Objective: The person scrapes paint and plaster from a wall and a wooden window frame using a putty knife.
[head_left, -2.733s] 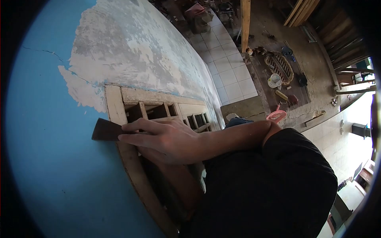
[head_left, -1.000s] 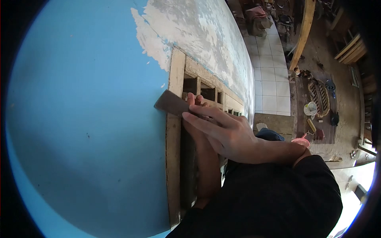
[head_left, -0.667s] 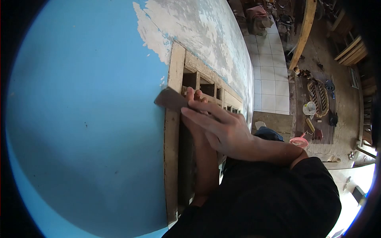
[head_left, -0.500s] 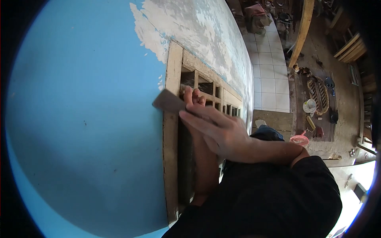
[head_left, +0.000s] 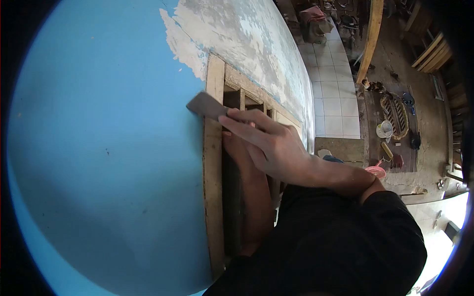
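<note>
by the right hand (head_left: 274, 143), a flat brown piece (head_left: 207, 105) is gripped across the wooden frame (head_left: 213, 153), its far end set at the blue wall (head_left: 123, 133); the left hand (head_left: 236, 146) is partly hidden beneath, its grip unclear.

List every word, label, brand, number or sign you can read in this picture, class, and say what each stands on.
None can be read.
The flat tool and blue wall show no lettering.
The white bucket is too small to tell.
</note>
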The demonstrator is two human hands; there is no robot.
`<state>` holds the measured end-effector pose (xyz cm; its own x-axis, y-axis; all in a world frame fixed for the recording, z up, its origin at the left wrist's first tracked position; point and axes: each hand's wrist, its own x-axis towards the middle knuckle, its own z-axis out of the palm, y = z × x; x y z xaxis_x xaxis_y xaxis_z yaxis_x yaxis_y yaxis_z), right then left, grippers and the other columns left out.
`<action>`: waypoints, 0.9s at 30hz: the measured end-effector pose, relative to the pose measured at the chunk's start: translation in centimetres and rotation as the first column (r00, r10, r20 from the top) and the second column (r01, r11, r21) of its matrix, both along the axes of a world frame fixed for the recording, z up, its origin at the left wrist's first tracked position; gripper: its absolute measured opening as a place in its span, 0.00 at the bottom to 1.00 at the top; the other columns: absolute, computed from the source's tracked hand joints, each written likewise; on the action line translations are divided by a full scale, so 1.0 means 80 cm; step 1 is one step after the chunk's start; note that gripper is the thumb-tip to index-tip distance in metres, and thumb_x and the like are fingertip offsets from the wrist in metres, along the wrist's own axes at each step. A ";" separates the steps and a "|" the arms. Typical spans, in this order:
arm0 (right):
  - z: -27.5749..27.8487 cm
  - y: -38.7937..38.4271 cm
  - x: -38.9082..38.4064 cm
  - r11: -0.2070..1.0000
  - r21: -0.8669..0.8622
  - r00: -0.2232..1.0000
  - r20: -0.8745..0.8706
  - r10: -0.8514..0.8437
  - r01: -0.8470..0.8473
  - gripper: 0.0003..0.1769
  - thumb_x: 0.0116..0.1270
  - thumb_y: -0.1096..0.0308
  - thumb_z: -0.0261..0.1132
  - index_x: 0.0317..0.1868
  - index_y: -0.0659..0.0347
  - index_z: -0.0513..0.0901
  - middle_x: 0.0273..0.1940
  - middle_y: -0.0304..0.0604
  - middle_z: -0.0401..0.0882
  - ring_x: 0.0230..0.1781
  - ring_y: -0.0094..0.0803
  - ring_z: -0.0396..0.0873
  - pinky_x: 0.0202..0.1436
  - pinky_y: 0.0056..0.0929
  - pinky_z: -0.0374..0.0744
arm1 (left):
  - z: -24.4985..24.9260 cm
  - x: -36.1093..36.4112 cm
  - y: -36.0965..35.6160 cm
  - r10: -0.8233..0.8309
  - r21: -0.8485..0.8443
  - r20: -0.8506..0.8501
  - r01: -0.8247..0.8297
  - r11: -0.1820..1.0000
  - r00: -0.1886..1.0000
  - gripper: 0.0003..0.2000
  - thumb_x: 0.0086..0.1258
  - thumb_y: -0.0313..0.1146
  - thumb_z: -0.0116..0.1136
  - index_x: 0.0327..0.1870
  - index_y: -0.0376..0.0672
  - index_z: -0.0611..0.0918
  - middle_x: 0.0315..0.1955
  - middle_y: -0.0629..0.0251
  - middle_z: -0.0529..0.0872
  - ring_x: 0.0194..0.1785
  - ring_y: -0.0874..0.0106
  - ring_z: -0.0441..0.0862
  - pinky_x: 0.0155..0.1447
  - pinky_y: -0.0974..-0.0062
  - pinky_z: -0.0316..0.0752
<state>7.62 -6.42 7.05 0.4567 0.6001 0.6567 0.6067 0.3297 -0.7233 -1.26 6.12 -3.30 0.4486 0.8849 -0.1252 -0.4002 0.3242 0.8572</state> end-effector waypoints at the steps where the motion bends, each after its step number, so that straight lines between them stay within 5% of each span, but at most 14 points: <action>1: 0.003 -0.002 -0.001 1.000 -0.010 1.000 -0.010 0.014 -0.014 0.22 0.69 0.72 0.64 0.64 0.56 0.82 0.58 0.45 0.82 0.50 0.42 0.88 0.41 0.35 0.91 | 0.001 -0.001 0.003 0.000 -0.010 0.004 0.001 1.000 1.000 0.24 0.88 0.44 0.37 0.74 0.38 0.66 0.62 0.62 0.76 0.65 0.69 0.75 0.73 0.69 0.68; 5: -0.008 -0.001 0.000 1.000 -0.027 1.000 0.021 0.010 -0.009 0.22 0.69 0.73 0.64 0.63 0.56 0.82 0.58 0.46 0.82 0.52 0.44 0.88 0.42 0.36 0.91 | -0.022 -0.006 0.013 -0.034 -0.059 0.079 0.039 0.998 0.996 0.23 0.88 0.44 0.36 0.73 0.38 0.67 0.62 0.62 0.76 0.65 0.69 0.76 0.73 0.69 0.68; 7: 0.000 0.009 0.010 0.996 -0.085 0.998 -0.053 0.021 -0.026 0.23 0.68 0.74 0.64 0.64 0.55 0.82 0.59 0.47 0.82 0.51 0.45 0.88 0.41 0.36 0.91 | -0.036 -0.020 0.013 -0.092 -0.120 0.269 0.128 0.985 0.959 0.23 0.88 0.43 0.36 0.73 0.38 0.68 0.61 0.62 0.77 0.65 0.69 0.76 0.72 0.69 0.69; 10: -0.010 0.005 -0.001 0.998 0.062 1.000 0.012 -0.026 0.025 0.24 0.68 0.75 0.64 0.64 0.54 0.82 0.59 0.47 0.81 0.46 0.45 0.89 0.41 0.36 0.91 | -0.047 -0.025 0.032 -0.174 -0.149 0.605 0.326 0.934 0.777 0.21 0.88 0.42 0.36 0.71 0.38 0.69 0.60 0.62 0.78 0.63 0.69 0.77 0.69 0.69 0.71; 12: -0.007 0.007 0.005 1.000 0.026 1.000 -0.014 -0.007 0.007 0.24 0.67 0.76 0.64 0.64 0.53 0.82 0.59 0.47 0.81 0.44 0.45 0.89 0.41 0.36 0.91 | -0.068 -0.019 0.040 -0.336 0.163 0.220 0.306 0.938 0.916 0.19 0.87 0.39 0.39 0.69 0.38 0.70 0.56 0.62 0.80 0.60 0.70 0.79 0.64 0.70 0.74; 14: -0.008 0.009 0.006 1.000 -0.004 0.999 -0.033 -0.001 0.001 0.25 0.67 0.76 0.64 0.64 0.53 0.82 0.60 0.47 0.81 0.43 0.45 0.89 0.41 0.36 0.90 | -0.088 -0.032 0.035 -0.271 0.360 -0.186 0.322 0.876 0.944 0.17 0.87 0.37 0.41 0.67 0.38 0.72 0.53 0.62 0.81 0.58 0.70 0.81 0.61 0.71 0.76; 16: -0.007 0.019 0.014 1.000 -0.004 0.999 -0.028 -0.030 0.030 0.25 0.67 0.76 0.63 0.64 0.52 0.82 0.60 0.46 0.81 0.43 0.45 0.89 0.40 0.37 0.90 | -0.066 -0.033 0.020 -0.082 0.468 -0.510 0.356 0.809 0.856 0.16 0.86 0.36 0.42 0.66 0.38 0.72 0.51 0.62 0.81 0.56 0.70 0.82 0.58 0.72 0.77; 19: -0.018 0.014 0.003 0.995 0.096 1.000 0.016 -0.025 0.024 0.25 0.68 0.74 0.62 0.65 0.52 0.81 0.60 0.45 0.81 0.41 0.44 0.89 0.38 0.37 0.89 | -0.008 -0.008 0.005 0.296 0.586 -0.780 0.475 0.657 0.552 0.14 0.85 0.34 0.44 0.64 0.39 0.72 0.48 0.62 0.82 0.53 0.70 0.83 0.54 0.73 0.79; 21: -0.012 0.018 0.014 0.999 0.018 1.000 -0.007 -0.026 0.026 0.24 0.68 0.73 0.62 0.65 0.51 0.81 0.61 0.44 0.81 0.41 0.43 0.89 0.38 0.38 0.89 | 0.046 0.019 -0.023 0.086 0.321 -0.422 0.061 0.945 0.902 0.13 0.85 0.34 0.45 0.62 0.38 0.74 0.46 0.62 0.83 0.48 0.71 0.85 0.49 0.74 0.80; 22: -0.010 0.019 0.016 0.999 -0.027 0.999 -0.026 -0.025 0.024 0.24 0.69 0.73 0.62 0.65 0.51 0.81 0.61 0.44 0.81 0.41 0.43 0.88 0.38 0.38 0.89 | 0.065 0.026 -0.036 0.083 0.062 -0.166 -0.074 0.995 0.983 0.13 0.85 0.35 0.46 0.61 0.37 0.74 0.44 0.62 0.83 0.46 0.72 0.85 0.46 0.74 0.81; 24: -0.010 0.020 0.017 1.000 -0.011 0.999 -0.031 -0.029 0.029 0.24 0.69 0.73 0.62 0.65 0.50 0.82 0.61 0.44 0.81 0.41 0.43 0.89 0.37 0.38 0.89 | 0.089 0.030 -0.044 0.092 -0.012 -0.182 -0.096 0.995 0.979 0.14 0.84 0.37 0.50 0.59 0.36 0.76 0.44 0.61 0.83 0.43 0.72 0.86 0.44 0.75 0.81; 25: -0.008 0.023 0.020 0.999 0.009 0.999 -0.027 -0.035 0.036 0.24 0.69 0.73 0.62 0.65 0.50 0.82 0.61 0.43 0.81 0.41 0.42 0.89 0.37 0.38 0.89 | 0.096 0.033 -0.041 0.094 -0.038 -0.182 -0.102 0.994 0.979 0.15 0.84 0.38 0.52 0.58 0.35 0.76 0.43 0.61 0.84 0.42 0.73 0.86 0.43 0.75 0.81; 27: -0.013 0.018 0.011 0.999 0.031 0.999 -0.011 -0.032 0.033 0.23 0.68 0.73 0.63 0.64 0.50 0.82 0.61 0.43 0.82 0.40 0.41 0.89 0.36 0.37 0.89 | 0.002 0.003 0.002 -0.012 0.335 -0.279 0.109 0.936 0.960 0.17 0.83 0.41 0.52 0.59 0.35 0.76 0.46 0.61 0.84 0.44 0.72 0.86 0.44 0.75 0.81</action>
